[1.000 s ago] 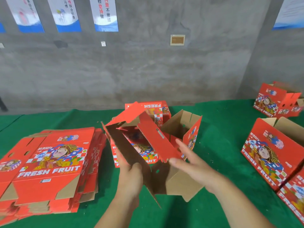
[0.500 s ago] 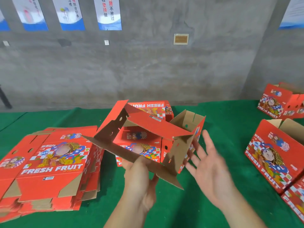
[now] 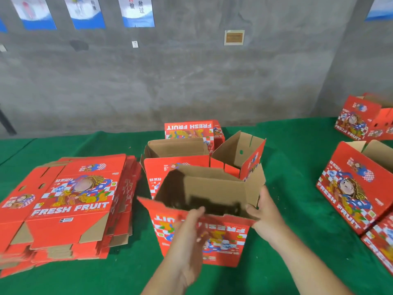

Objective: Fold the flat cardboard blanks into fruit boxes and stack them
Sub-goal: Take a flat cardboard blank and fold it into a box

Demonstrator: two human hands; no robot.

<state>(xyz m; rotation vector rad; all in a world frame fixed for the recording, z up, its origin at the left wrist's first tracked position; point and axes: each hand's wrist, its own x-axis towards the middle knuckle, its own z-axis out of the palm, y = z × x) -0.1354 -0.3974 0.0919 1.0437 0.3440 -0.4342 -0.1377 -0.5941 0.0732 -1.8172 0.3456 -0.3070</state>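
A red fruit box (image 3: 221, 241) stands upright on the green cloth in front of me, its top open and brown inside showing. My left hand (image 3: 187, 235) lies against its near red wall, fingers up at the rim. At the box's right corner, my right hand (image 3: 263, 211) grips the rim and the brown side flap. A thick stack of flat red blanks (image 3: 70, 201) lies to the left, printed "FRESH FRUIT".
Two open folded boxes (image 3: 176, 162) (image 3: 244, 154) and a closed one (image 3: 191, 129) stand just behind. More folded boxes (image 3: 353, 186) (image 3: 361, 118) lie at the right. A grey concrete wall with posters rises behind the green table (image 3: 287, 167).
The blank that was held tilted in the air, flaps splayed, now stands upright on the cloth as an open box. My right hand has gone from spread open to gripping its right corner.
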